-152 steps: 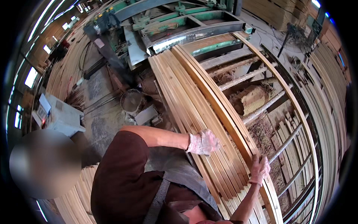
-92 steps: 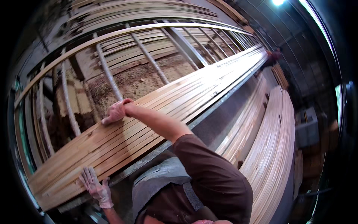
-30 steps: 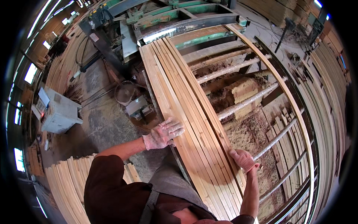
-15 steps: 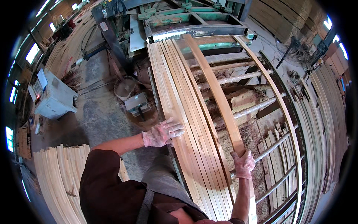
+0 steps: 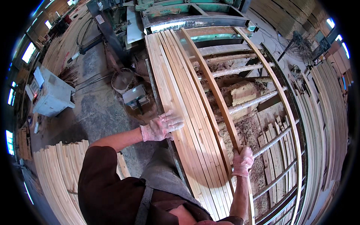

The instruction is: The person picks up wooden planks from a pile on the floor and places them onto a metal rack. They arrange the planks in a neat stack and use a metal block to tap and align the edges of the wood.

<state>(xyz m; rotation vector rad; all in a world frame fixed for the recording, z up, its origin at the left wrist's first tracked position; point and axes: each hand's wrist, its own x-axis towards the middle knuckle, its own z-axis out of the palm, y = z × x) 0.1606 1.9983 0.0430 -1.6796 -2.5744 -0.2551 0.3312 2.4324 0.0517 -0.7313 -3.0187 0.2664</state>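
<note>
Several long pale wooden boards (image 5: 183, 112) lie side by side in a row in front of me. My left hand (image 5: 162, 126), in a whitish-pink work glove, rests at the row's left edge with its fingers stretched out over the boards. To the right of the row, my gloved right hand (image 5: 243, 161) is closed around the near part of a single long board (image 5: 215, 86). That board is tipped onto its narrow edge, apart from the row. Farther right, another long board (image 5: 289, 112) lies across the rollers.
Metal rollers (image 5: 245, 70) span the frame, with sawdust and offcuts beneath. A green and grey machine (image 5: 195, 22) stands at the far end. On the left are a pale cabinet (image 5: 54, 93), a bucket (image 5: 123, 80) and a board stack (image 5: 56, 176). More boards (image 5: 326, 123) are piled at right.
The board in my right hand has turned from its flat face onto its edge and shifted slightly left toward the row. My left hand stays at the row's left edge.
</note>
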